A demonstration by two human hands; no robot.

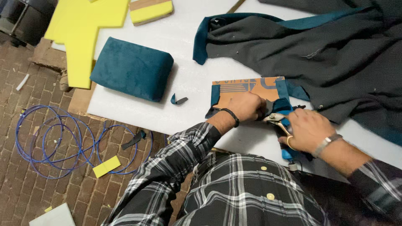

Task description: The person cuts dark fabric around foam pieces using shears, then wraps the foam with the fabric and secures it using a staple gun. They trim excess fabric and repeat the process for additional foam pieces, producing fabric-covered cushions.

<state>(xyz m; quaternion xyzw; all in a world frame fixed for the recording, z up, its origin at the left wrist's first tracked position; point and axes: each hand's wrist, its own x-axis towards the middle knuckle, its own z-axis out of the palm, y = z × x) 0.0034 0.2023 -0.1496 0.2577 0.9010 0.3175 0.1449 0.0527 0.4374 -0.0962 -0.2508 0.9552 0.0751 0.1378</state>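
covering brown board (247, 90), creased teal fabric (279, 105)

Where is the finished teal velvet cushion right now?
In the head view, the teal velvet cushion lies on the white table, left of the person's left hand, beside the yellow foam sheet and just above a small teal fabric scrap.

A white table (184, 79) carries a teal cushion (132, 68), yellow foam (83, 29), dark fabric (318, 54) and a cardboard panel (247, 90).
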